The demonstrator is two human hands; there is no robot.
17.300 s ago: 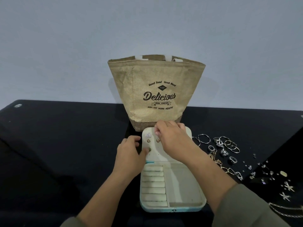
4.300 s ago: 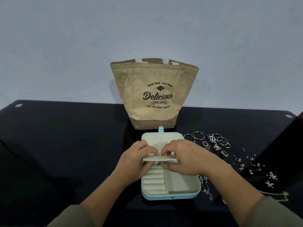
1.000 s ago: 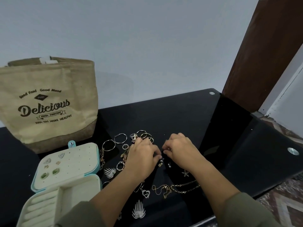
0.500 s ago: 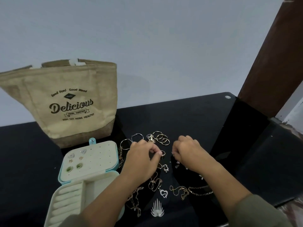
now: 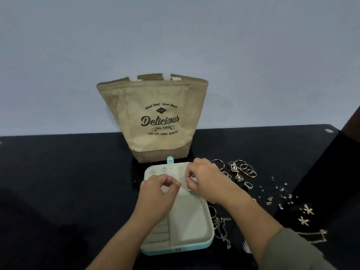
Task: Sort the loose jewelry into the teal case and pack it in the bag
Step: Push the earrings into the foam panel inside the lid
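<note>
Teal case (image 5: 175, 249): it lies open on the black table (image 5: 68, 182), midway along the near edge. Its lid (image 5: 171, 170) is folded back so that the snap tab (image 5: 170, 159) sits just in front of the tan bag (image 5: 155, 117). The bag stands upright toward the far edge.

Both of your hands are over the case, at the line where lid meets base. Your left hand (image 5: 155, 195) is above the lid's near-left part, with thumb and forefinger brought together and the other fingers curled. Your right hand (image 5: 206, 182) is above the lid's right side, its fingertips likewise pinched. You cannot tell whether either pinch holds a piece, since anything there is too small to resolve.

Your hands and forearms hide the hinge, the lid's near half and the far ends of the ring rolls (image 5: 159, 232). The bag's inside is out of sight.

Contents: the lid carries two silver earrings (image 5: 152, 171) at its far-left corner. The open compartment (image 5: 189, 221), right of the rolls, shows only cream lining.

The loose jewelry lies right of the case, toward the table's right edge:
- chains (image 5: 222, 230) just beside the base
- rings (image 5: 243, 169) near your right hand
- star pieces (image 5: 305, 215) farther right
</note>
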